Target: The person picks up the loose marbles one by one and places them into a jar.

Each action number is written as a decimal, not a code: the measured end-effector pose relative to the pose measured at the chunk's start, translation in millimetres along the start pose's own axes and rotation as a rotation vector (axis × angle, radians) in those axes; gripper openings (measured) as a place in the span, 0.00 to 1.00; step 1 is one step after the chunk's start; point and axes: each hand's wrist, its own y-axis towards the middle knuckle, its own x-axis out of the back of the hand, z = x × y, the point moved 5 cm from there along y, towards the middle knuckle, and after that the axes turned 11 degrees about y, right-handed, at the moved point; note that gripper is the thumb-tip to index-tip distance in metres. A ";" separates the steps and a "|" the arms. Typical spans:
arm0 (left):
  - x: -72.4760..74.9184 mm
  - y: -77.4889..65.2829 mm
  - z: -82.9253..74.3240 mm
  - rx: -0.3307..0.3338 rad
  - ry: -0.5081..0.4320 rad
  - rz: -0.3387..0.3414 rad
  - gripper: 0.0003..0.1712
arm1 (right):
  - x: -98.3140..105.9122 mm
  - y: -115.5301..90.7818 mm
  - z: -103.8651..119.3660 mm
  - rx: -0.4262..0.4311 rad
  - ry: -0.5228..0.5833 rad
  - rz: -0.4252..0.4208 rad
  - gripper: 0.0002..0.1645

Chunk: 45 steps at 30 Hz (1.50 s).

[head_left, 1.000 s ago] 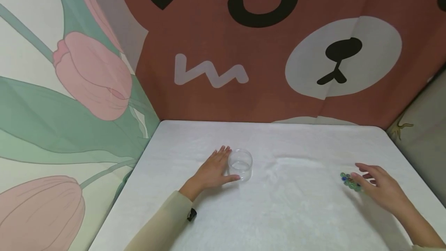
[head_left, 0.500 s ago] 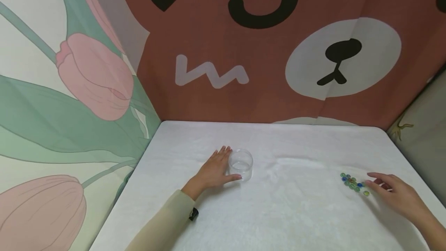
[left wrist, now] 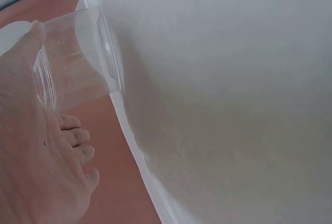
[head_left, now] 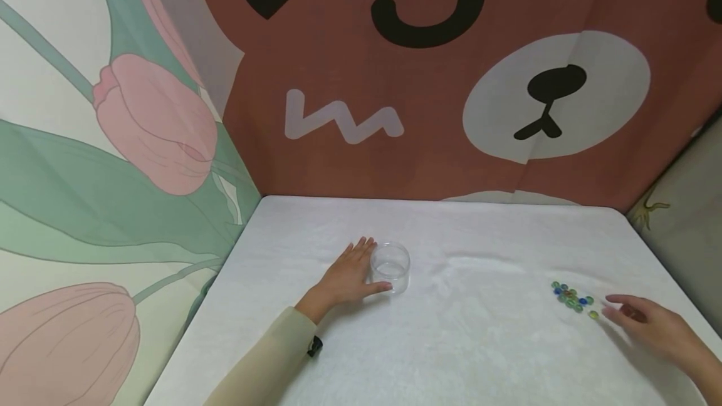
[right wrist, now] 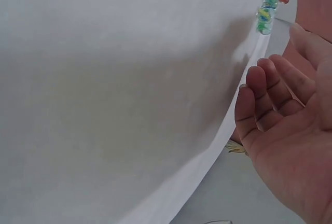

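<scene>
A clear round plastic container (head_left: 390, 268) stands on the white-covered table. My left hand (head_left: 346, 277) rests against its left side, fingers straight and thumb (head_left: 379, 287) across the front. In the left wrist view the container (left wrist: 78, 58) lies between thumb and fingers, its see-through wall showing nothing inside. On the right, a small cluster of glass marbles (head_left: 571, 297), green, blue and amber, lies on the cloth. Just right of them hovers my right hand (head_left: 651, 324), fingers loosely curled. The right wrist view shows its palm (right wrist: 290, 136) holding nothing, with the marbles (right wrist: 268, 6) beyond the fingertips.
The white tablecloth (head_left: 451, 343) has slight wrinkles between container and marbles. A brown bear-print backdrop (head_left: 429, 161) rises behind the table's far edge. A tulip-print curtain (head_left: 158, 218) borders the left side, and a greyish one (head_left: 688, 224) the right.
My right hand has drawn back to the right from over the marbles, uncovering the whole cluster, with a yellow-green one at its near right end. The left hand and container stay put.
</scene>
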 end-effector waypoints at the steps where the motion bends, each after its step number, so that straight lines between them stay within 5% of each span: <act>1: 0.0 0.0 0.0 0.001 0.002 0.001 0.62 | -1.0 0.4 -1.5 -0.004 0.004 0.006 0.41; 15: -1.4 0.4 0.6 -0.002 0.008 -0.010 0.62 | -19.6 7.9 -11.2 -0.016 0.027 0.081 0.40; 28: -4.3 1.0 0.4 0.013 -0.002 0.010 0.62 | -21.3 7.9 -1.4 0.062 -0.010 0.042 0.32; 45: -1.2 -1.1 -1.4 0.015 -0.006 0.015 0.62 | -21.8 11.3 -0.4 0.054 -0.025 0.027 0.22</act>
